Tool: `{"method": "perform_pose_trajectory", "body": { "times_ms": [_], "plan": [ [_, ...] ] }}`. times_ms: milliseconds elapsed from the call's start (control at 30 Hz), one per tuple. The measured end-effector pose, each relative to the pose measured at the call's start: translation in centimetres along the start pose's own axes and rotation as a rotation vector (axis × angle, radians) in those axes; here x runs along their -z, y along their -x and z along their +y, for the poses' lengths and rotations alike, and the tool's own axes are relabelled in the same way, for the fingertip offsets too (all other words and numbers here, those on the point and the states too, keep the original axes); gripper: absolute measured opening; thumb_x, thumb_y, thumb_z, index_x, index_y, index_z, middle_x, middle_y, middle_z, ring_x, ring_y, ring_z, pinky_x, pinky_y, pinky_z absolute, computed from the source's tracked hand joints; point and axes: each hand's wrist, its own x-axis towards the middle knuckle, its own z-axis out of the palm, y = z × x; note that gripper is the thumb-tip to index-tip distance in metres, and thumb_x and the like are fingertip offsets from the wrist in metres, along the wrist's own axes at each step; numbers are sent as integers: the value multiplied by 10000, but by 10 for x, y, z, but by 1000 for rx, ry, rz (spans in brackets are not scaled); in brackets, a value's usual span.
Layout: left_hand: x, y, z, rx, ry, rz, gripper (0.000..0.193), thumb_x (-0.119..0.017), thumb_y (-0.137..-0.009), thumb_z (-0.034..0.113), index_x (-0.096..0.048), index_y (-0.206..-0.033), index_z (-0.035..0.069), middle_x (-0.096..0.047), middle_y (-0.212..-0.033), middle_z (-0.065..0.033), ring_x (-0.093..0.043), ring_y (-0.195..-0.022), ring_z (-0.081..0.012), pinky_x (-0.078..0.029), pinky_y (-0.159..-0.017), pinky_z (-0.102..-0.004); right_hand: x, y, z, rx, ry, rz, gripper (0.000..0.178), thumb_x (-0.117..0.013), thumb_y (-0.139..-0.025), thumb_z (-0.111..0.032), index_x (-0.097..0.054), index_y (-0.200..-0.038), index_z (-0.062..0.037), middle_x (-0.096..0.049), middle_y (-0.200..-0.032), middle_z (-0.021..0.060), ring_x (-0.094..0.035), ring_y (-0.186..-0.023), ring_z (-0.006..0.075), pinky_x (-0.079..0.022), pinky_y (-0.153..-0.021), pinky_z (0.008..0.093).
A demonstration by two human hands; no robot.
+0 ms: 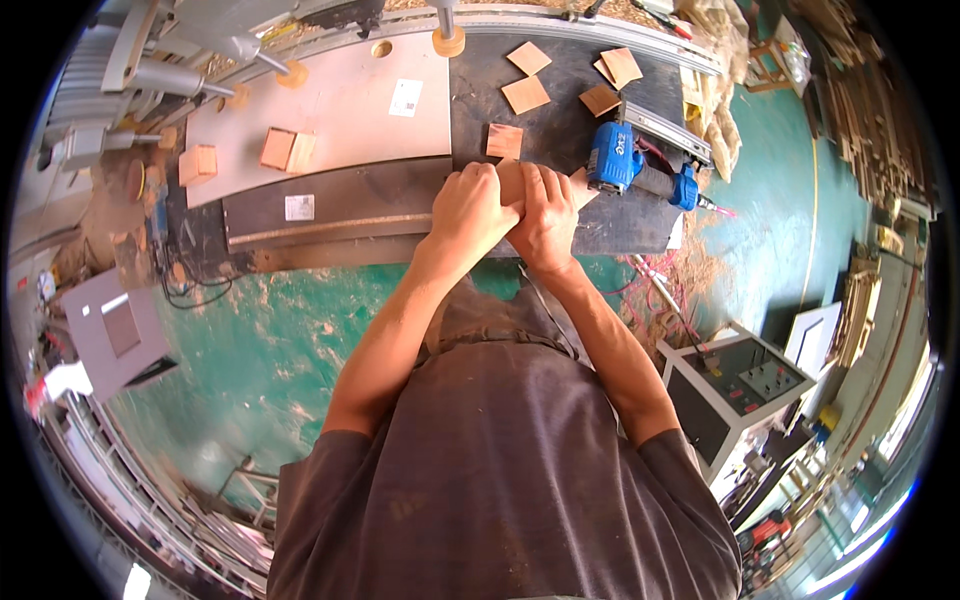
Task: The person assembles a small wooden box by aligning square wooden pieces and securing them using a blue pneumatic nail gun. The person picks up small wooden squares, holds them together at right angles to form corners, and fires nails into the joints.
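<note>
Both my hands meet at the near edge of the dark workbench [480, 90], closed round a small wooden piece [511, 182]. My left hand [468, 208] presses on its left side with the fingers curled. From the right, my right hand [545, 215] wraps its fingers over the piece, and much of it is hidden under them. A pale wooden corner [582, 187] sticks out beyond the right fingers. Just past the hands lies a square wooden block [504, 140]. A blue pneumatic nail gun [614, 158] rests on the bench to the right.
Several thin wooden squares [526, 95] lie at the back. On the left, a pale board [340, 110] carries wooden blocks [280, 148], with a long dark board [340, 205] nearer. A metal rail [665, 133] lies beyond the nail gun. A control cabinet [745, 380] stands at right.
</note>
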Motion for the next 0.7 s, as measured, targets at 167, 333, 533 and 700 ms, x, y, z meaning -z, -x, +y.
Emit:
{"method": "perform_pose_trajectory", "body": {
  "times_ms": [167, 333, 533, 700],
  "plan": [
    [-29, -1, 9, 45, -175, 164, 288, -769, -818, 165, -636, -932, -64, -707, -940, -291, -699, -892, -469, -571, -810, -510, -10, 9, 12, 36, -7, 50, 467, -703, -731, -146, -638, -1174, -12, -671, -1068, 144, -621, -951, 349, -526, -822, 462],
    [-36, 7, 17, 139, -139, 272, 324, -802, -800, 181, -634, -962, -43, -709, -934, -293, -682, -907, -477, -552, -834, -536, -18, 11, 22, 40, -59, 23, 486, -672, -736, -162, -626, -1202, -31, -661, -1097, 128, -611, -987, 336, -499, -838, 459],
    [-30, 0, 20, 77, -203, 243, 254, -785, -768, 130, -656, -885, -56, -720, -845, -265, -704, -826, -460, -566, -834, -501, -18, 10, 24, 24, -140, 45, 488, -711, -752, -148, -630, -1212, -5, -658, -1075, 179, -602, -953, 390, -519, -842, 474],
    [-31, 12, 12, 231, -226, 104, 270, -748, -798, 178, -658, -934, -37, -714, -925, -297, -690, -929, -479, -552, -835, -545, -16, 21, 17, 3, -149, 40, 475, -724, -732, -162, -652, -1178, -13, -660, -1043, 160, -608, -934, 372, -521, -817, 473]
  ]
}}
